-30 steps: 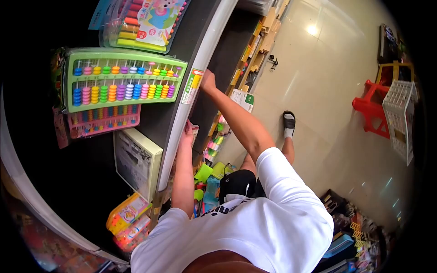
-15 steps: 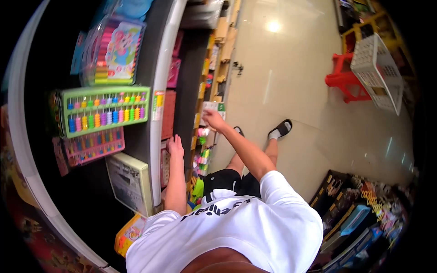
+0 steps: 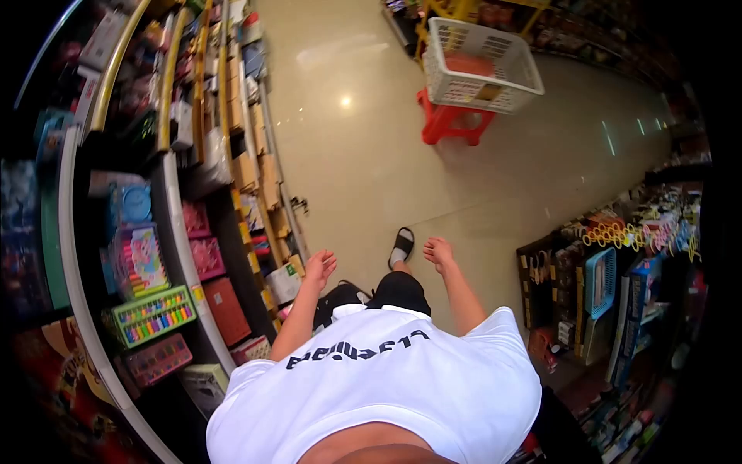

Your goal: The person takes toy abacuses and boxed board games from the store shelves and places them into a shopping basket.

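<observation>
My left hand (image 3: 320,269) hangs in the air beside the left shelving, empty, its fingers loosely bent and a little apart. Nearest to it is a white box with a green patch (image 3: 284,283) low on the shelf; they look apart. My right hand (image 3: 438,255) is over the floor, right of my sandalled foot (image 3: 402,244). It too holds nothing, with fingers loosely curled. On the left shelf stand a green-framed bead abacus (image 3: 154,315), a pink abacus (image 3: 158,359) and a clear case of coloured pens (image 3: 143,259).
Ahead, a white plastic basket (image 3: 485,95) sits on a red stool (image 3: 452,124). Shelves of goods line the left side. At the right is a display rack with a blue basket (image 3: 600,283) and yellow rings (image 3: 613,235). The tiled floor (image 3: 348,162) runs between them.
Both hands have come away from the left shelf, the right one swinging out to the right. My view has turned right, and the stool and basket now appear nearer the middle.
</observation>
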Available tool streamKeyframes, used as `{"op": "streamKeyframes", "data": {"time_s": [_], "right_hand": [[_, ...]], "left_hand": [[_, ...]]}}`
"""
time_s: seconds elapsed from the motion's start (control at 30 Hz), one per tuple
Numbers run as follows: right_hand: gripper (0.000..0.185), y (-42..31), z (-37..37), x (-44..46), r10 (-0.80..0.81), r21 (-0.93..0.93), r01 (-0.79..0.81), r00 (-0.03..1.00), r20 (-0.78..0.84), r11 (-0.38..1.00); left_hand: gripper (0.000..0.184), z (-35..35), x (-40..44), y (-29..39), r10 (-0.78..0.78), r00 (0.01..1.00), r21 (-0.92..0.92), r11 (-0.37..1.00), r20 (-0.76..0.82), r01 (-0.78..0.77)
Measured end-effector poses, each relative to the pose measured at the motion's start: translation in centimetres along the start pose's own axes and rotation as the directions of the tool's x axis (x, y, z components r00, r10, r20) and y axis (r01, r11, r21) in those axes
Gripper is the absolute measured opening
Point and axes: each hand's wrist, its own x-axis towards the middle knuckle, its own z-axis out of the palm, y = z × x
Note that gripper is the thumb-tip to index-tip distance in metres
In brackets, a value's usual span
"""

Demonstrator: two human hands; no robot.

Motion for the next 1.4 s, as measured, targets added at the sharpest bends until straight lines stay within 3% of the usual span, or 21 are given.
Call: {"op": "streamKeyframes", "data": {"time_s": [0.07,0.2,0.37,0.53,0.73,0.87,1.13,1.4], "right_hand": [[0.025,-1.9,-1.2,0.0,-0.005,0.041,0.005,1.0,-0.003,0.999],[0.025,-4.5,-3.1,1.1,-0.053,0.029,0.051,0.997,0.057,0.998],[0.025,-8.0,-6.1,1.3,-0.14,0.095,0.138,0.99,0.021,0.986],[0.022,-12.1,-8.8,3.5,-0.156,0.122,0.158,0.987,-0.024,0.98],[0.024,-19.9,-8.7,6.0,-0.236,0.187,0.246,0.969,-0.075,0.951],[0.026,-26.2,-8.6,7.5,-0.275,0.136,0.29,0.954,-0.117,0.947],[0.026,-36.5,-8.1,12.0,-0.195,0.095,0.216,0.961,-0.194,0.972],[0.025,-44.7,-8.0,17.5,-0.215,0.062,0.227,0.963,-0.166,0.972]], "left_hand": [[0.021,5.0,0.5,1.1,-0.006,0.999,0.116,0.993,0.039,0.001],[0.025,13.5,2.4,2.0,0.007,0.991,0.182,0.983,0.136,-0.032],[0.027,22.0,3.8,2.6,-0.038,0.97,0.245,0.969,0.241,-0.023],[0.026,28.5,4.6,3.4,-0.099,0.946,0.284,0.959,0.31,0.007],[0.028,36.2,8.1,7.0,-0.052,0.909,0.246,0.968,0.414,-0.057],[0.028,43.1,11.0,10.3,-0.067,0.888,0.263,0.963,0.454,-0.062],[0.031,55.1,16.8,18.9,-0.118,0.843,0.329,0.941,0.525,-0.074],[0.029,61.7,21.2,22.2,-0.143,0.814,0.354,0.932,0.563,-0.081]]}}
